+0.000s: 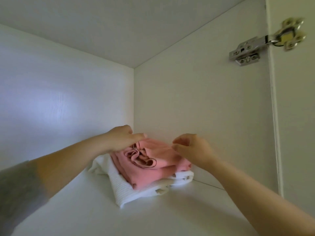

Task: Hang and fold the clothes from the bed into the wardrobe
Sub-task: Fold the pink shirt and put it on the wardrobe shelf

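On my feed the view looks into the wardrobe, low over a white shelf (81, 212), so I judge the step in hand to be the stowing of a folded piece, not the hanging. The pink garment (153, 162) lies folded on top of a white ribbed garment (126, 189), and the two make a small pile near the back right corner, close to the side wall (204, 108) but not clearly touching it. The left hand (121, 139) rests on the back left of the pink garment with its thumb stretched along the top; its fingers drop behind the fold, so I cannot tell whether they grip or only press. The right hand (192, 149) is curled at the pile's right side, finger and thumb drawn together on the edge of the top pink layer, which reads to me as a light pinch (the blur keeps me from swearing to it). A ruffled bit of pink bulges at the front. I judge the next move calls for smoothing that top layer square, letting go without dragging it, then drawing both hands out past the hinge (255, 46).
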A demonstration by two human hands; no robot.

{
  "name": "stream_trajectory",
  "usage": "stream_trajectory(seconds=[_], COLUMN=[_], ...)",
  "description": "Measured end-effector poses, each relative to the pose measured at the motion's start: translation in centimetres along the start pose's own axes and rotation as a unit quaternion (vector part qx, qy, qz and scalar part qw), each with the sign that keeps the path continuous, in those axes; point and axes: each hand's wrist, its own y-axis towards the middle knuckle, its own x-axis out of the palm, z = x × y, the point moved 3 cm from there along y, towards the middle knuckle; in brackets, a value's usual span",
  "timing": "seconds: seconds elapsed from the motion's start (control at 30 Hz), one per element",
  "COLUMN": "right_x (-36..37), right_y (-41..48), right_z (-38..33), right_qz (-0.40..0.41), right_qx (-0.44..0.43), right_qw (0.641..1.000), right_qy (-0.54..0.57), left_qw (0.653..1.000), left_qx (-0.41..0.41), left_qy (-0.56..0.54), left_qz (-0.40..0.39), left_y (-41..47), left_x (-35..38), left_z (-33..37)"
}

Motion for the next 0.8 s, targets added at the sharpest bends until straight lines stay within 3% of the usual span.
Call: stream_trajectory(seconds=[0.17,0.3,0.5,0.8], right_x=[-5.3,-9.0,-14.9,-21.6], right_y=[-5.3,-10.3,-19.2,-31.2], right_z=[-0.2,-0.4,0.1,-1.1], right_qz=[0.093,0.171,0.264,0.314], right_qx=[0.018,0.048,0.101,0.147], right_qw=[0.995,0.983,0.959,0.936], right_qy=[0.042,0.033,-0.016,-0.061], left_qw=[0.984,0.960,0.925,0.870], left_qx=[0.163,0.245,0.305,0.437], left_qy=[-0.072,-0.135,-0.213,-0.194], left_qz=[0.007,-0.014,-0.081,-0.119], left_y=[-2.1,-5.0,-10.5,-21.0], left_x=[3.2,5.0,7.1,8.5], left_z=[6.5,12.0,16.4,23.4])
